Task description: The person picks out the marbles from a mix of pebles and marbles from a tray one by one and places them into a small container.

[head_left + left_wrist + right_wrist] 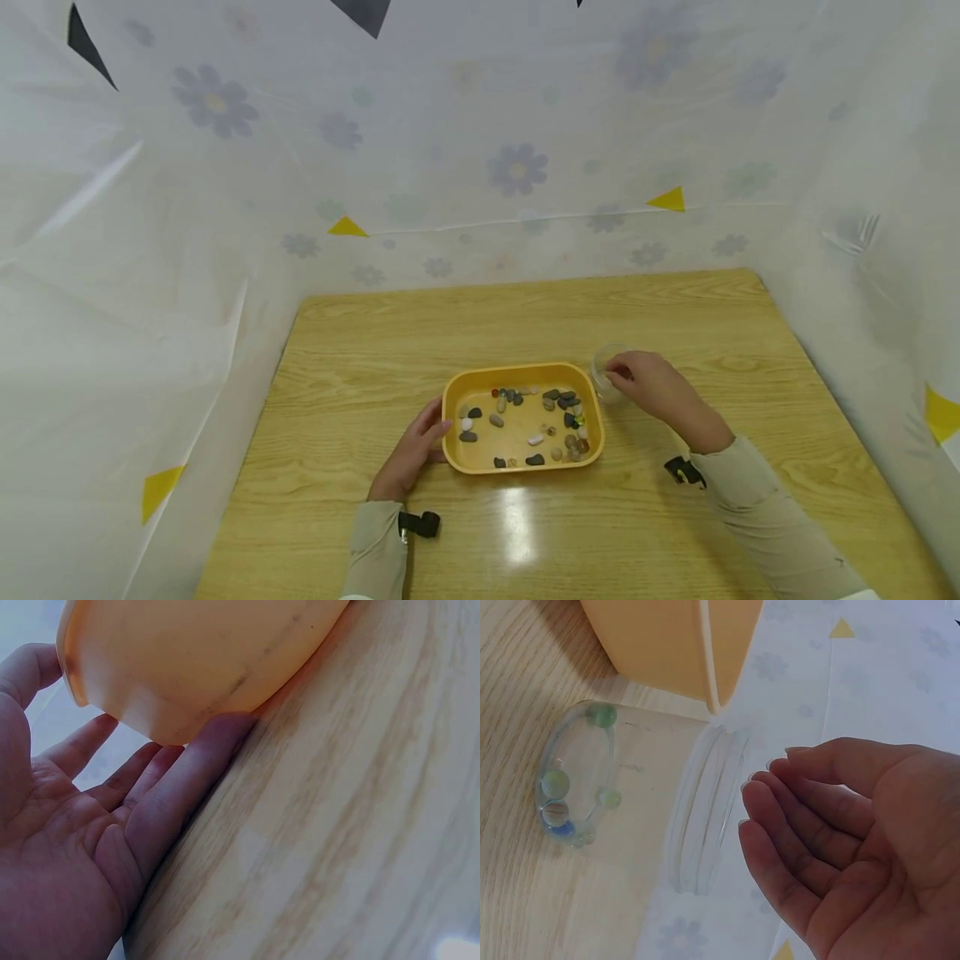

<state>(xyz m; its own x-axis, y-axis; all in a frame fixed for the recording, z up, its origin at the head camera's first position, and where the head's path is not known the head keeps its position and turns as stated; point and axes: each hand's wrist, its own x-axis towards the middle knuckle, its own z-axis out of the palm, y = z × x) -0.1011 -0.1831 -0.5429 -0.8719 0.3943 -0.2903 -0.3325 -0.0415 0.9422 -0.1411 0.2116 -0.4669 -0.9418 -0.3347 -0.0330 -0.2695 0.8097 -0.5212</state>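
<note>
My left hand (411,446) holds the left end of a yellow plastic tray (525,467), thumb at the rim and fingers against the outer wall; the left wrist view shows the lowest finger along the table. Dark, grey and white pebbles (535,459) lie scattered in the tray with several glass marbles (573,454). At the tray's right stands a clear jar (649,776) with several marbles (555,784) at its bottom. Just over the jar's mouth is my right hand (855,840), its fingers loosely bent and the thumb close to the index finger. Nothing shows between the fingertips.
Both tray and jar stand on a wood-grain table (360,358). White flower-print sheeting (450,167) encloses its back and sides, marked with yellow triangles (348,227). Black straps (422,523) hang at the wrists.
</note>
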